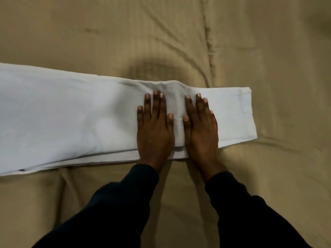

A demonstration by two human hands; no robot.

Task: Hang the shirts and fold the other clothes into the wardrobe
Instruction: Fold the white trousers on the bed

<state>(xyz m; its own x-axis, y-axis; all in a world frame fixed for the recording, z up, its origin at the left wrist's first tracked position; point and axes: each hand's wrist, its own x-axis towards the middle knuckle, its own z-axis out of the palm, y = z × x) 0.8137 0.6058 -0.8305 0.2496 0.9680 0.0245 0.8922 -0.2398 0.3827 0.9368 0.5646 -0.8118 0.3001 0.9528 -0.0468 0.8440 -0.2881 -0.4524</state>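
Observation:
A pair of white trousers [62, 119] lies folded lengthwise across the bed, running from the left edge of the view to its hemmed end at the right. My left hand [155, 129] and my right hand [201, 129] rest flat on the cloth side by side, fingers straight and spread, palms down. A narrow strip of white fabric shows between the two hands. The cloth bunches into small creases just beyond my fingertips. Both arms wear dark sleeves.
The tan striped bedspread [179, 33] fills the view, wrinkled, with a stitched seam running down at the right. The wardrobe, hangers and other clothes are out of view.

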